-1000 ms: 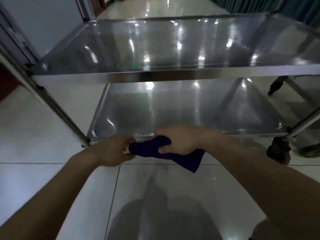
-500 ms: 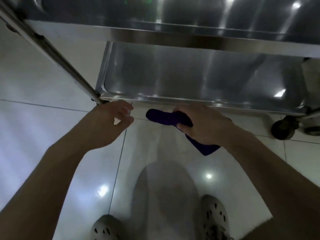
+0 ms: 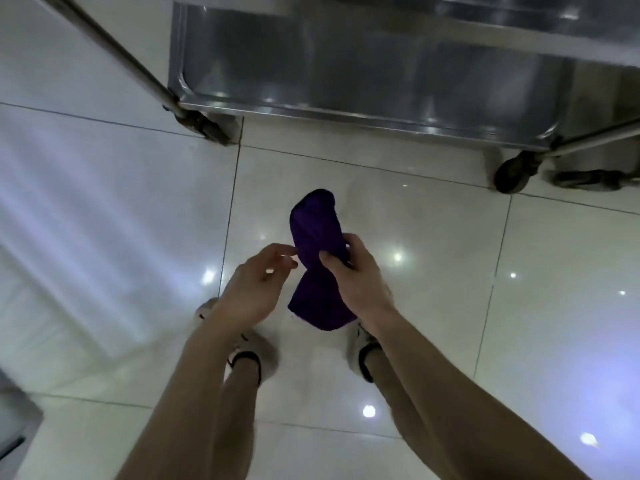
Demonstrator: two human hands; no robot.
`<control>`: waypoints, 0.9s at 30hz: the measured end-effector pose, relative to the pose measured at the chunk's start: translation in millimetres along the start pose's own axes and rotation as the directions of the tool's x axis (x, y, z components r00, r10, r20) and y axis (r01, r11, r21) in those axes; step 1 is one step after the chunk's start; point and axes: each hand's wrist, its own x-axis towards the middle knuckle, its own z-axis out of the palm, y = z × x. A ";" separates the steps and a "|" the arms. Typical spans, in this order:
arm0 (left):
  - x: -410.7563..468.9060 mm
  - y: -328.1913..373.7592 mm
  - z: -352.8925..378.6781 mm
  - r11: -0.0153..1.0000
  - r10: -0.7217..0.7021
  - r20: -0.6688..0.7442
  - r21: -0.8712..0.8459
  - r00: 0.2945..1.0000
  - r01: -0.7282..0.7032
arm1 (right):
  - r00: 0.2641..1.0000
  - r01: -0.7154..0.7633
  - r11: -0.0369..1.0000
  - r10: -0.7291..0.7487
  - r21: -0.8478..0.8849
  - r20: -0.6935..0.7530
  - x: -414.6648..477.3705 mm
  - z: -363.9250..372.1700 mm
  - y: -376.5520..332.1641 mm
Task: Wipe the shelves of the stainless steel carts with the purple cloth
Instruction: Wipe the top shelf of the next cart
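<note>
The purple cloth (image 3: 317, 223) sits clamped mid-length in the grip of the right hand (image 3: 360, 275), left hand (image 3: 256, 285) slack-fingered just beside.

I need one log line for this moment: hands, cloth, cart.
right hand: grips purple cloth | left hand: open, fingertips near cloth | lower cart shelf: no hand on it | cloth above floor

Purple cloth (image 3: 317, 223), pinched mid-length by the right hand (image 3: 358, 275), hangs apart from the steel cart's shelf (image 3: 346, 64).
</note>
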 end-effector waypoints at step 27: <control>-383.0 424.2 6.0 0.815 0.579 -0.359 0.279 0.732 -0.507 | 0.946 0.312 0.926 -0.324 0.214 0.022 -329.1 -347.4 -228.1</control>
